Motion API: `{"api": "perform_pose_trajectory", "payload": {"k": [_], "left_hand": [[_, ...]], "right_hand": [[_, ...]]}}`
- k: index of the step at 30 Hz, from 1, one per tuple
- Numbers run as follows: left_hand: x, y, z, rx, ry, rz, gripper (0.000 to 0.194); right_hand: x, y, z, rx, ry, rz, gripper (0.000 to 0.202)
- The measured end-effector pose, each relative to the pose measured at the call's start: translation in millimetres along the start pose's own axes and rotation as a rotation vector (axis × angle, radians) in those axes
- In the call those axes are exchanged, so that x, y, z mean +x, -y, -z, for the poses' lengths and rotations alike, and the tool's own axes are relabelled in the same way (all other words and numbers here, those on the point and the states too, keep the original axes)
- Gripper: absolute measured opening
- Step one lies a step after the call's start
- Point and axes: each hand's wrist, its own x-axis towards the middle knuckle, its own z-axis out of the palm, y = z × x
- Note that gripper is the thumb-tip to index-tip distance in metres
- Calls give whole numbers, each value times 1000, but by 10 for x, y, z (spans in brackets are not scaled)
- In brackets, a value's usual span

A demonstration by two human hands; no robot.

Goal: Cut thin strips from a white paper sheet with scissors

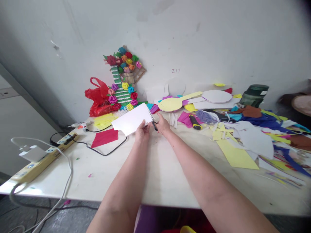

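White, flat and smooth, the oblong sheet of thin card (132, 119) is in front of you, over the middle of the pale, smooth-topped desk (94, 176). Your left hand (143, 130) holds it at the near edge, towards its 4 o'clock corner, thumb on top and the other fingers mostly hidden. Your right hand (163, 126) is closed around the black-handled metal scissors (155, 125), whose blades lie along the sheet's right-hand short edge; how wide they stand apart you cannot tell from here.

Expect the card to weigh next to nothing. It looks stiff enough to keep flat from one edge, yet would probably crease under a hard pinch, and its smooth face may slide a little beneath a dry thumb. A light thumb-and-finger hold on the near long edge, close to the blades but clear of them, should steady it best.

Its long axis runs from 8 o'clock to 2 o'clock. The 8 o'clock end, with a curved bite out of its near corner, points towards the crimson rectangle of crinkled paper (105, 138); the 2 o'clock end points towards the pale yellow paddle-shaped cutout (170, 104). The scissors point towards 11 o'clock.
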Motion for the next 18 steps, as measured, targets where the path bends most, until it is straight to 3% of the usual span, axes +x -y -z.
{"api": "perform_pose_trajectory", "payload": {"k": [18], "left_hand": [[5, -5, 4, 13, -33, -9, 18]], "right_hand": [[2, 15, 15, -10, -11, 15, 74]]}}
